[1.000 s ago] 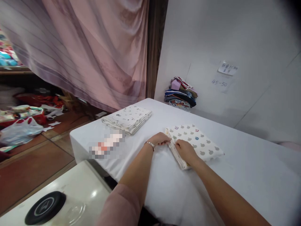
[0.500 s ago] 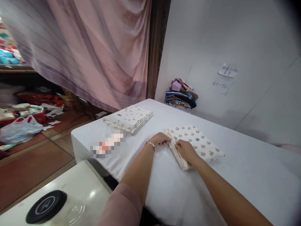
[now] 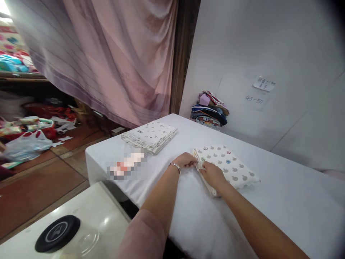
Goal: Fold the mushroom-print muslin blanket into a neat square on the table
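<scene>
A folded white cloth point(image 3: 234, 166) printed with grey apple-like shapes and a few coloured ones lies on the white-covered table point(image 3: 285, 194). At its near left edge, the fingers of my left hand point(image 3: 187, 159) pinch the corner of the layers. Close beside it, my right hand point(image 3: 214, 175) is closed on the same edge, its thumb and fingers gripping the folded layers. Part of the cloth is hidden under the right hand. A second folded cloth point(image 3: 151, 135), white with small dark prints, lies farther back to the left.
A blurred-out object point(image 3: 128, 163) lies near the table's left edge. Folded clothes point(image 3: 208, 111) are stacked by the wall. A white surface with a black round lid point(image 3: 58, 233) stands at lower left. A pink curtain point(image 3: 129, 61) hangs behind; bags point(image 3: 28, 145) lie on the floor.
The whole scene has shifted slightly to the right in view. Both hands keep their hold on the cloth's edge, with the right hand covering a little more of the layers.
</scene>
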Motion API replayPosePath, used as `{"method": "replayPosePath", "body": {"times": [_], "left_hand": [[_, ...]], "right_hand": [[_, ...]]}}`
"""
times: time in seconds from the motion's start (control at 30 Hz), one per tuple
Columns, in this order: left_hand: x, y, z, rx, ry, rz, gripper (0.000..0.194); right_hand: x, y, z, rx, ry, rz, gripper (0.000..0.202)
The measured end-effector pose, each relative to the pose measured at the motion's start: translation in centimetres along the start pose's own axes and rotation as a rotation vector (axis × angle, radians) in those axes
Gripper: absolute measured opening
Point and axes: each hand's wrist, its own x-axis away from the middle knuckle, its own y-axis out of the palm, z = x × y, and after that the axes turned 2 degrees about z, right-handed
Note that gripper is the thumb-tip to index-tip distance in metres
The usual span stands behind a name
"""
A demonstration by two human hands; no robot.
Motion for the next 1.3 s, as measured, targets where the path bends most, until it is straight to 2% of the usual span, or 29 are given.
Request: {"method": "replayPosePath", "body": {"times": [0.17,0.37,0.53,0.73,0.87,1.03,1.1,1.17,1.3], "left_hand": [[0.0,0.4,0.2,0.05,0.015,0.042,0.036],[0.2,1.4,0.6,-0.008,0.058,0.105,0.041],[-0.2,2.5,0.8,-0.033,0.045,0.233,0.036],[-0.3,2.6,0.9,-0.077,0.046,0.25,0.031],[-0.2,2.4,0.8,-0.161,0.041,0.301,0.032],[-0.6,3.0,0.9,-0.311,0.064,0.506,0.037],[-0.9,3.4,1.0,-0.369,0.079,0.591,0.044],[-1.3,3.6,1.0,-0.408,0.086,0.637,0.044],[-2.2,3.2,0.7,-0.396,0.071,0.619,0.033]], "right_hand": [[0.0,-0.1,-0.1,0.042,-0.031,0.0,0.012],[0.2,-0.2,-0.2,0.078,-0.078,0.044,0.016],[0.7,-0.1,-0.6,0.094,-0.117,0.003,0.015],[2.6,-0.2,-1.1,0.111,-0.144,0.041,0.016],[5.0,1.3,-0.5,0.07,-0.221,0.167,0.034],[7.2,4.5,0.4,0.06,-0.295,0.364,0.039],[7.4,5.1,0.5,0.069,-0.299,0.389,0.039],[7.5,5.2,0.4,0.083,-0.296,0.391,0.04],[7.5,4.9,0.5,0.082,-0.305,0.369,0.043]]}}
